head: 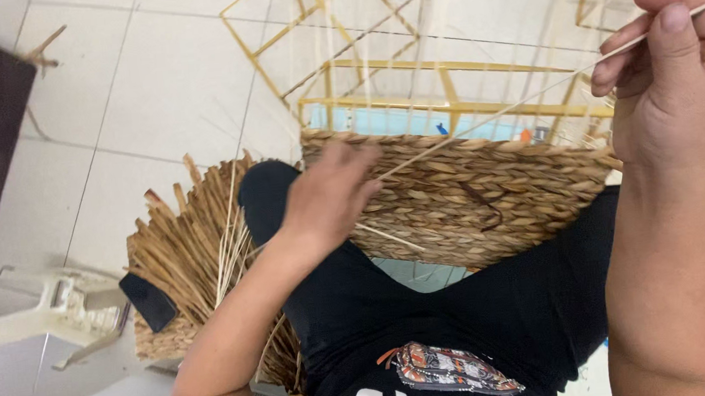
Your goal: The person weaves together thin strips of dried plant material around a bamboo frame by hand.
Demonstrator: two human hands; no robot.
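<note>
Lap first: the person sits in black clothes, and a half-woven basket panel [486,192] of tan braided fibre rests across the knees, fixed on a yellow metal frame [446,103]. The left hand [327,196] lies on the panel's near edge, fingers curled; it is blurred, so I cannot tell whether it pinches anything. The right hand [677,63] is raised, thumb and fingers closed on a thin pale strand [521,105] that runs taut down to the weave. Pulled too hard, that strand could snap or drag the braid out of line, in my judgement; a loosened pinch would let the tension go. Where the strand enters the weave sits behind the left hand. Beyond the knee, a bundle of loose fibre [188,244] lies on the tiled floor [151,88], beside a pale plastic stool [60,313].
</note>
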